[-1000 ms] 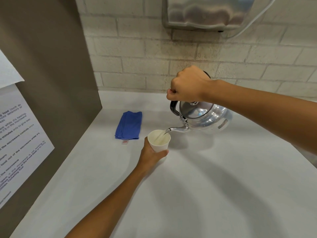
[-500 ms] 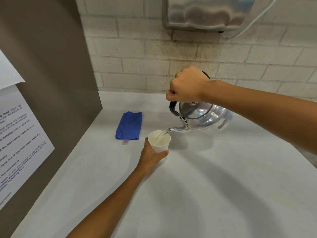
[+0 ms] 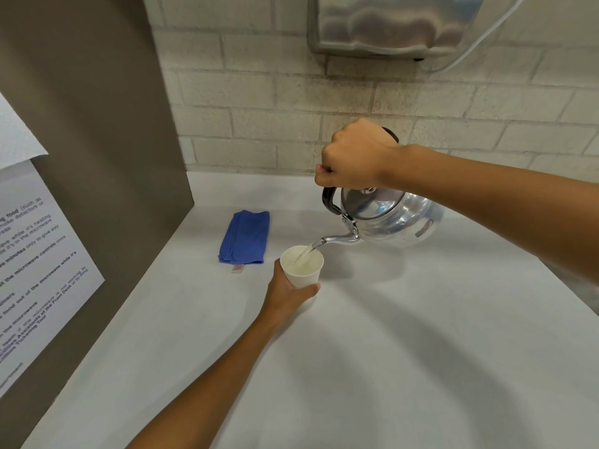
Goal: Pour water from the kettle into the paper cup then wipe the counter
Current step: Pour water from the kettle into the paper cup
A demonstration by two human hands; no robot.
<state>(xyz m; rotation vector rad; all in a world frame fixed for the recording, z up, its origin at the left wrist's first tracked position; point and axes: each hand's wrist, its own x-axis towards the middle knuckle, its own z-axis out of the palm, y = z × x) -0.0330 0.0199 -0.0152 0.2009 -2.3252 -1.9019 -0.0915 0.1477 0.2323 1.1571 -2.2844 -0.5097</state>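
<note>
A shiny metal kettle [image 3: 390, 220] is held in the air, tilted to the left, with my right hand [image 3: 355, 158] shut on its black handle. Water runs from its spout into a white paper cup [image 3: 302, 268] that stands on the white counter [image 3: 405, 351]. My left hand [image 3: 287, 294] grips the cup from the near side. A folded blue cloth [image 3: 245, 237] lies flat on the counter, left of the cup and further back.
A brown panel [image 3: 97, 157] with a printed paper notice walls off the left side. A brick wall runs along the back, with a metal dispenser [image 3: 395, 24] mounted above the kettle.
Almost nothing has moved. The kettle stays tilted and water keeps running into the cup, which my left hand still grips.
</note>
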